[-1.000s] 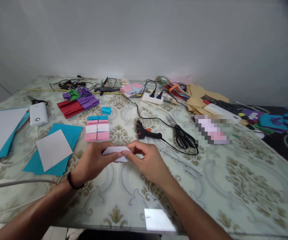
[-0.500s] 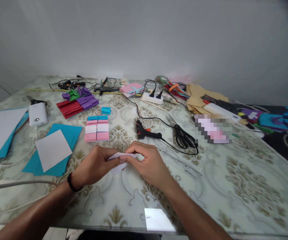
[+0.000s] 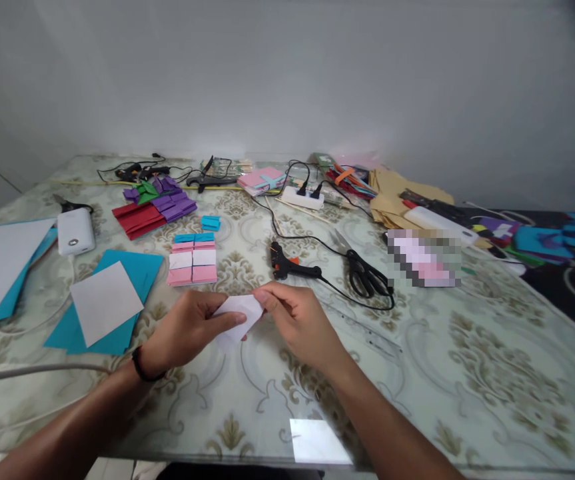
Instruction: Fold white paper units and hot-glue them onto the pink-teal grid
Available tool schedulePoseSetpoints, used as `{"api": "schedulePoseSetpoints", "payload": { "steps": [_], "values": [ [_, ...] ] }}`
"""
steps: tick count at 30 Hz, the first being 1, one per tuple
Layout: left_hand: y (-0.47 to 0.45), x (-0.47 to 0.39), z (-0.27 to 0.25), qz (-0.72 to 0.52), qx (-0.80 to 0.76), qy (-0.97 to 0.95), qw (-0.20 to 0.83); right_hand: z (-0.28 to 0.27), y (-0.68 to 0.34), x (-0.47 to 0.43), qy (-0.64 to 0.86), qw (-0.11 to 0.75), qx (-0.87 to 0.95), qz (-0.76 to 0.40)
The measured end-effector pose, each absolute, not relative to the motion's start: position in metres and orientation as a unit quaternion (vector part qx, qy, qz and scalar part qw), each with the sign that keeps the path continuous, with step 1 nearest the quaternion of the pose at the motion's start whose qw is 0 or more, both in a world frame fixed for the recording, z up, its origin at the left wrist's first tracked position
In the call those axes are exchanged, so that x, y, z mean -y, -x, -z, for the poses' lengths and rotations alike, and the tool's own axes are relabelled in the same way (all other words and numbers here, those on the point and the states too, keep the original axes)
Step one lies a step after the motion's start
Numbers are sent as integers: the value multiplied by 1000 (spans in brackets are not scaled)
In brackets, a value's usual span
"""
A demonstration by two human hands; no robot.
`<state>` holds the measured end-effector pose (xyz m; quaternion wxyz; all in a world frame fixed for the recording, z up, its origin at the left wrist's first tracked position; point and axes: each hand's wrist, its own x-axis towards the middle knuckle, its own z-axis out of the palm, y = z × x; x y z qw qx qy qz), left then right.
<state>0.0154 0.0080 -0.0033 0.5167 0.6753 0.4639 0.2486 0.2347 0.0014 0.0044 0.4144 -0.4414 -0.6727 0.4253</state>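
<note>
Head view: white paper (image 3: 243,305) just off centre, 7 o'clock; left hand (image 3: 187,327) pinching it, thumb on top, right hand (image 3: 303,319) pinching its 2 o'clock corner. Mid-fold, I reckon; next crease probably wants edges lined up. Patterned tabletop (image 3: 417,400), glue gun (image 3: 293,268) 1 o'clock from paper, grey wall (image 3: 267,80) at 12.

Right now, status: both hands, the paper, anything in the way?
Left hand holding white paper, thumb on top. Right hand pinching its right corner. Nothing seems in the way: glue gun and scissors lie beyond, apart from both hands.
</note>
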Motion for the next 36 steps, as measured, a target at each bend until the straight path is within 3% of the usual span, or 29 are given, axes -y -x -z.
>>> {"api": "schedulePoseSetpoints", "payload": {
  "steps": [5, 20, 31, 36],
  "values": [
    [-18, -8, 4, -299, -468, -675, 486, 0, -233, -2, 437, 399, 643, -486],
    [-21, -3, -14, -260, -451, -733, 439, -4, -229, 3, 410, 422, 692, -418],
    [-22, -1, -15, -227, -437, -786, 373, 2, -224, 4, 393, 436, 682, -437],
    [-21, 1, -17, -238, -413, -787, 392, 0, -223, 7, 361, 454, 696, -424]
  ]
}}
